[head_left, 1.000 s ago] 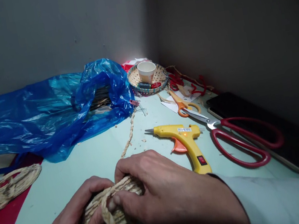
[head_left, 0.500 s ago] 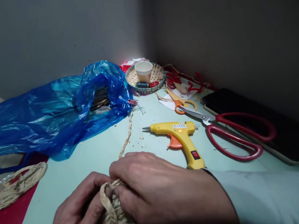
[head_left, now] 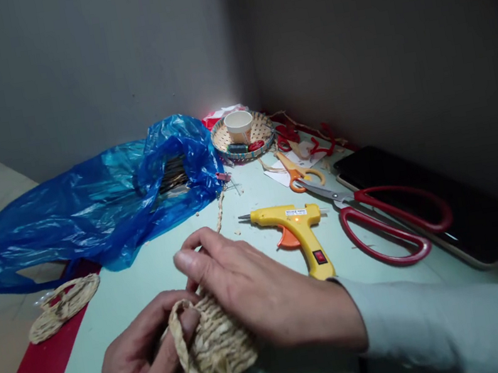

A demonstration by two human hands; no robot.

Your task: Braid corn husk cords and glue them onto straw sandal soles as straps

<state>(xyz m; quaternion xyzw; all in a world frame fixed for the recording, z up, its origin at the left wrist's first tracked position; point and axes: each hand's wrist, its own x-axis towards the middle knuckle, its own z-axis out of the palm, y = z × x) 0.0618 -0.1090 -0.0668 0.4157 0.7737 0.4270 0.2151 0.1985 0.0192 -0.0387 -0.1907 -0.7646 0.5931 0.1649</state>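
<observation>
Pinched in my left hand (head_left: pixel 140 364) is a small woven piece of braided straw (head_left: pixel 225 343), with a loose loop of braid around my thumb tip. My right hand (head_left: pixel 251 288) lies over the piece's upper right edge. Its thumb is lifted and stretched to the left, apart from the weave, while its lower fingertips are partly hidden behind the piece. A thin straw braid (head_left: pixel 220 210) runs from behind my right hand toward the blue bag.
A yellow glue gun (head_left: pixel 300 219) lies beyond my right hand, beside red-handled scissors (head_left: pixel 385 233) and orange-handled scissors (head_left: pixel 297 172). A dark tablet (head_left: pixel 448 210) is at right. Further back are a blue plastic bag (head_left: pixel 89 200) and a woven tray (head_left: pixel 221 137) holding a cup (head_left: pixel 239 125). A straw coil (head_left: pixel 65 303) lies left.
My right thumb has come off the woven piece and the hand has moved up, uncovering more of the weave. My left hand still holds the piece. The view has shifted slightly left.
</observation>
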